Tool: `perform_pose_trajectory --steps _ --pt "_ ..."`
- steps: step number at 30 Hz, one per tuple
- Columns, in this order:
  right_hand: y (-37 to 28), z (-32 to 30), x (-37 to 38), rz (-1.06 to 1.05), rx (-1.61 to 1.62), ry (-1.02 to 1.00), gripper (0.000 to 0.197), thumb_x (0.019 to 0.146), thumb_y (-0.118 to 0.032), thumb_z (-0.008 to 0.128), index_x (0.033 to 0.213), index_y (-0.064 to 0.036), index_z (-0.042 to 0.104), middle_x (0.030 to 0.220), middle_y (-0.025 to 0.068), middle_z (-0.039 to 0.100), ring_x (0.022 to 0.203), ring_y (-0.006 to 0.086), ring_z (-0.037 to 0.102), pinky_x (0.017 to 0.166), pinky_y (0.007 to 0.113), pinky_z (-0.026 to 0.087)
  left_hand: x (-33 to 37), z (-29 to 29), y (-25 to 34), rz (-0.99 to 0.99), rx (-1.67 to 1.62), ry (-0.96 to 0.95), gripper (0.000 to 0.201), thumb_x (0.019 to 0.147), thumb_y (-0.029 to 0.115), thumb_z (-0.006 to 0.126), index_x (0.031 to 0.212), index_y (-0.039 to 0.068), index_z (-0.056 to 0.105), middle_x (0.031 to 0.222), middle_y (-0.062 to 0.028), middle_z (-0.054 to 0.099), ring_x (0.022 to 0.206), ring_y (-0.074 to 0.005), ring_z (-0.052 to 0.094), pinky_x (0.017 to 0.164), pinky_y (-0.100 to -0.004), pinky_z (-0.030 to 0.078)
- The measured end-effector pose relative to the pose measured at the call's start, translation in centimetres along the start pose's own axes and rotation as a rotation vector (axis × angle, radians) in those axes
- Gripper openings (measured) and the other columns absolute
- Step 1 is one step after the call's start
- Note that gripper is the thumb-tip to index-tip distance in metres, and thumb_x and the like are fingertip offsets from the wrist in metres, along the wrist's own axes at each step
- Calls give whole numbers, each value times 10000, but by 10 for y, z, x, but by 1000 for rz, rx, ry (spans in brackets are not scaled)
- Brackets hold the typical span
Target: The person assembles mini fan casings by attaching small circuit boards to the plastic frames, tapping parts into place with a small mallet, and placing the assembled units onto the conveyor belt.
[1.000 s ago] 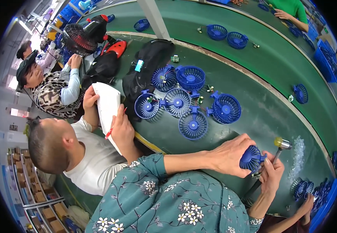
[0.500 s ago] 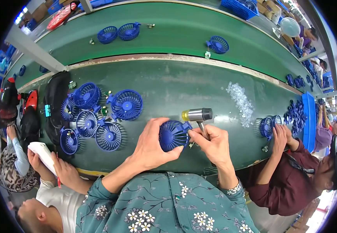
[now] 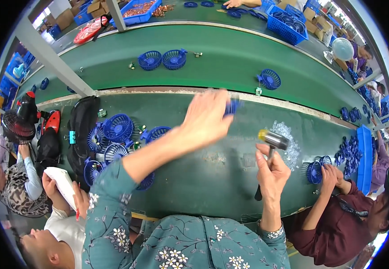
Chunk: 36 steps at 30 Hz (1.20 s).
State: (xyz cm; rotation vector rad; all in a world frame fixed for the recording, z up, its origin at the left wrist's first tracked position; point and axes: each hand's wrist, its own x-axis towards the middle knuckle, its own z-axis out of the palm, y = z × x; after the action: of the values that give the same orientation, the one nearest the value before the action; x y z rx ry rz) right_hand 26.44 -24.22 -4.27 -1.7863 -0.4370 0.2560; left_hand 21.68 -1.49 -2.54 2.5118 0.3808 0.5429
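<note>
My left hand [image 3: 208, 117] reaches forward over the far side of the bench, smeared by motion. It closes around a blue fan cage [image 3: 233, 106], mostly hidden behind the fingers. My right hand [image 3: 272, 175] grips a small mallet [image 3: 275, 139] upright by its handle; the head is metal with a yellow face and a black face. Beyond the mallet lies a heap of small clear pieces [image 3: 288, 148]. Left of my left forearm sit several blue fan cages [image 3: 118, 127], some with small green circuit boards beside them; my forearm and sleeve partly cover the group.
Behind the bench [image 3: 194, 179] runs a green belt [image 3: 221, 58] carrying more cages and boards. At right, a co-worker's hands [image 3: 331, 177] hold blue cages near a pile of blue parts [image 3: 349, 154] and a blue tray [image 3: 363, 157]. A black bag [image 3: 82, 130] lies left; another person holds white paper [image 3: 62, 184].
My left hand has carried the fan cage away from the mallet, forward toward the belt. My right hand has shifted right and still holds the mallet. The whole view has shifted too.
</note>
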Motion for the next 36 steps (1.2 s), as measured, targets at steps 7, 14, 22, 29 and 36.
perform_pose_trajectory --steps 7,14,22,29,36 --pt "16 -5 -22 -307 128 123 144 952 -63 625 866 49 650 782 67 646 459 22 408 407 199 283 84 14 -115 -22 518 293 343 755 165 666 1058 19 597 1048 -144 595 1047 -316 548 833 -488 430" --pt "26 6 -13 -304 226 14 301 953 -68 621 670 -31 523 754 109 663 454 38 437 410 206 324 76 6 -171 -147 879 31 222 730 116 624 930 43 689 1040 -128 646 1076 -294 551 864 -449 421" --pt "11 8 -5 58 227 -10 164 940 -99 652 1020 43 678 822 86 719 475 8 398 424 188 294 35 6 -26 -220 -33 86 329 869 367 595 821 45 648 763 -166 683 756 -360 675 672 -467 515" --pt "16 5 -10 -190 -59 -287 354 896 -141 708 1205 9 624 730 -62 539 505 8 390 434 182 272 -62 16 37 -459 -1243 -95 241 1012 263 533 1015 23 561 848 -27 617 744 -94 606 621 -259 512" --pt "8 -5 -15 131 86 -220 294 980 -157 588 1198 36 631 536 -76 423 384 7 320 354 195 221 -94 15 39 -436 -1417 -137 221 993 209 551 1106 20 535 935 -95 664 703 -128 626 585 -272 531"
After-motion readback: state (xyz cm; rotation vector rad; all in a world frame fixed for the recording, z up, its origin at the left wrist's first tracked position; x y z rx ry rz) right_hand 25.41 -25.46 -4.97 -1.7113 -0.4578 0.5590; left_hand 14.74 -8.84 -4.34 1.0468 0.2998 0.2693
